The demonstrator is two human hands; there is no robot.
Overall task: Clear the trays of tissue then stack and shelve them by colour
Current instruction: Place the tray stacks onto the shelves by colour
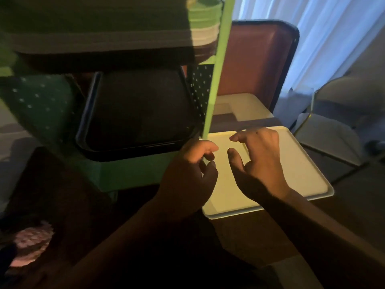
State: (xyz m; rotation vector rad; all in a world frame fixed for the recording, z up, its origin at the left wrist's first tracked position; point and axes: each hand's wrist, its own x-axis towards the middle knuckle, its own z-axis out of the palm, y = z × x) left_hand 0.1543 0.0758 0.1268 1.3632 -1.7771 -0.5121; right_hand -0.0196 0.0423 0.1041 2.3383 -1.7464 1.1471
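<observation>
Dim room, daylight glowing thru a pale curtain [312, 28] at 1 o'clock, dark tabletop [354, 205] below. Front and centre-right, a white tray [302, 163] lies flat on that table, its surface bare where visible, no tissue showing on it. Both hands hover over its left half. Left hand [191, 174] at 6 o'clock of centre, fingers loosely curled, holding nothing, right by the tray's left edge; whether it touches the edge, can't tell. Right hand [258, 161] just to its 3 o'clock, fingers spread and bent, tips pointing down twd the tray, gripping nothing.

At 10 o'clock stands a green shelf cart [129, 174] w/ a bright green upright post [216, 80] running down to the tray's far-left corner. On its lower shelf sits a black tray [135, 113], flat, front rim twd the camera. Up at 12 o'clock, on a higher level, a stack of green and white containers [205, 24], blurred.

Behind the post at 1 o'clock, a reddish-brown tray [254, 59] w/ dark rim stands tilted up on edge. Beneath it another white tray [245, 107], partly hidden. At 3 o'clock, a folding chair [329, 138]. At 8 o'clock, smth pink and knitted-looking [31, 243], too dark to name.
</observation>
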